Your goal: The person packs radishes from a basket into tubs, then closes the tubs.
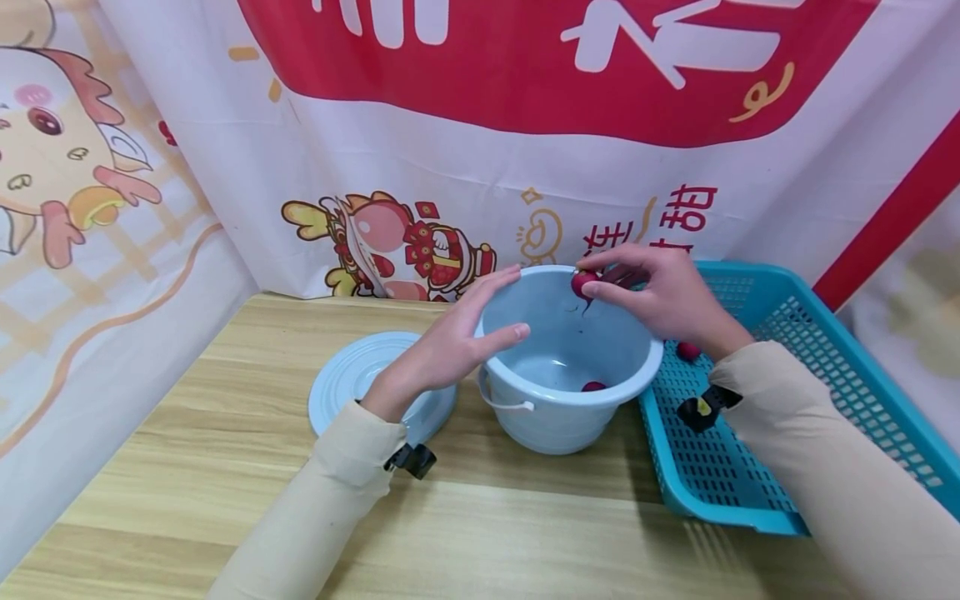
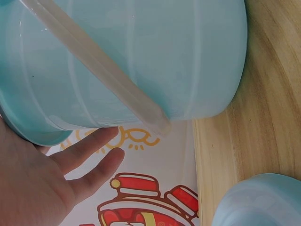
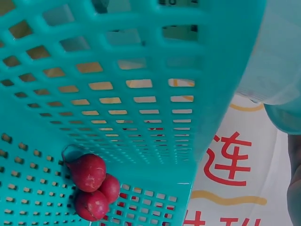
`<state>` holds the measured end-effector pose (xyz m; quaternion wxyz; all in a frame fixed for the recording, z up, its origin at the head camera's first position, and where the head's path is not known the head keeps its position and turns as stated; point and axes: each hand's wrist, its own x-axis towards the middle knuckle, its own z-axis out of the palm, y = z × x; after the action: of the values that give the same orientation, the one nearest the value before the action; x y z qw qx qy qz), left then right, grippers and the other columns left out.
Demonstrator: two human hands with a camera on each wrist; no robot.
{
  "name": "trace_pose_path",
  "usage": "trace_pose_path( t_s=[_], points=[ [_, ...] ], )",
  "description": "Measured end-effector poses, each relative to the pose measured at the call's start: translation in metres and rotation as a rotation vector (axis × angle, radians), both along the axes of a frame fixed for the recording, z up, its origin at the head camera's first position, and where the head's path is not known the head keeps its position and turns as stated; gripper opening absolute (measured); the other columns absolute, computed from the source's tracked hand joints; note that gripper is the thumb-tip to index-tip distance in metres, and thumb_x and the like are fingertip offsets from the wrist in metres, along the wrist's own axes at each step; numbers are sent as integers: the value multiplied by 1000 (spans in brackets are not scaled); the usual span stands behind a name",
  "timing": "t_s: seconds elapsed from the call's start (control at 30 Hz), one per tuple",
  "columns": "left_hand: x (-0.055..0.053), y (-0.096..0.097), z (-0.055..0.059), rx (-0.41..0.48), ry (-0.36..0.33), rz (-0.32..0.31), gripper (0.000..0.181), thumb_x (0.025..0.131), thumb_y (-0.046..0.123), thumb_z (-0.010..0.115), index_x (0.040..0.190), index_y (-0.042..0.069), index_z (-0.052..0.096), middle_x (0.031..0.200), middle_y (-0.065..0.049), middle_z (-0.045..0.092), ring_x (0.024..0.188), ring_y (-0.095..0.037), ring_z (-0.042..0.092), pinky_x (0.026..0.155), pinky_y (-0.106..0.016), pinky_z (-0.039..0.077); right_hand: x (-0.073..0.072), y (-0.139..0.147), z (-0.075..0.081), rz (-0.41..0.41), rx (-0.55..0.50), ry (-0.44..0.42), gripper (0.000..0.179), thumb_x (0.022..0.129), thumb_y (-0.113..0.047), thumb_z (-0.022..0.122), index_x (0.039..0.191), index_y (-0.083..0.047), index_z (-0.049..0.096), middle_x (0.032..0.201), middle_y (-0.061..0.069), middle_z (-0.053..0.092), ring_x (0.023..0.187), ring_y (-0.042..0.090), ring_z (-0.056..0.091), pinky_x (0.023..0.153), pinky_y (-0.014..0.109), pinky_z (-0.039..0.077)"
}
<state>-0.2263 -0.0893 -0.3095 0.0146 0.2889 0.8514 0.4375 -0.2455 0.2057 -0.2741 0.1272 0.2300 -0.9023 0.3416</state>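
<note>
The radish (image 1: 582, 284) is round and deep red, with a thin dark root trailing from its underside; the right hand (image 1: 660, 292) pinches it between thumb and fingers, over the mouth of the pale blue bucket (image 1: 555, 429). The left hand (image 1: 457, 337), fingers extended, is at the bucket's left rim. A second radish in the bucket is mostly hidden by the near rim. The right arm covers part of the basket (image 1: 738, 515); the right wrist view shows three clustered radishes (image 3: 89, 173) there, but cuts off the pinched one.
</note>
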Motion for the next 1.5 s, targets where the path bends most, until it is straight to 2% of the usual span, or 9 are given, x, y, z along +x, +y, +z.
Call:
trace_pose_path(
  t_s=[0.23, 0.33, 0.4, 0.8, 1.17, 1.5],
  points=[
    [1, 1, 1, 6, -7, -2, 76, 102, 49, 61, 168, 29, 29, 176, 12, 23, 162, -25, 29, 125, -70, 32, -2, -3, -3, 60, 65, 107, 37, 91, -26, 85, 127, -21, 78, 113, 3, 81, 96, 21, 77, 82, 39, 66],
    [1, 2, 1, 8, -9, -2, 76, 102, 49, 61, 168, 29, 29, 177, 12, 23, 162, -26, 29, 124, -70, 33, -2, -3, -4, 78, 91, 122, 37, 90, -25, 86, 126, -20, 78, 111, 3, 81, 97, 21, 77, 82, 48, 67],
    [0, 2, 0, 10, -8, -4, 77, 102, 49, 61, 168, 29, 28, 177, 12, 22, 162, -27, 29, 123, -70, 34, -2, -4, -4, 85, 110, 131, 38, 89, -24, 87, 126, -20, 79, 111, 3, 82, 97, 21, 76, 82, 48, 66],
    [-1, 1, -1, 15, -2, -13, 77, 102, 49, 60, 168, 29, 29, 177, 11, 23, 161, -26, 30, 124, -69, 34, -1, -8, -4, 62, 207, 147, 42, 85, -22, 90, 125, -19, 79, 115, 5, 81, 102, 24, 75, 84, 47, 65],
    [0, 0, -1, 6, -11, -3, 77, 102, 51, 60, 168, 30, 27, 176, 14, 22, 162, -23, 27, 125, -69, 32, -2, -8, -4, 78, 208, 136, 42, 86, -20, 90, 126, -17, 79, 117, 5, 80, 103, 23, 74, 84, 46, 65],
    [0, 1, -1, 13, -20, -3, 77, 102, 49, 61, 169, 30, 27, 177, 12, 22, 160, -28, 31, 121, -70, 37, -4, -6, -5, 97, 194, 151, 35, 87, -17, 88, 121, -13, 80, 116, 6, 80, 97, 21, 74, 84, 47, 66]
  ],
)
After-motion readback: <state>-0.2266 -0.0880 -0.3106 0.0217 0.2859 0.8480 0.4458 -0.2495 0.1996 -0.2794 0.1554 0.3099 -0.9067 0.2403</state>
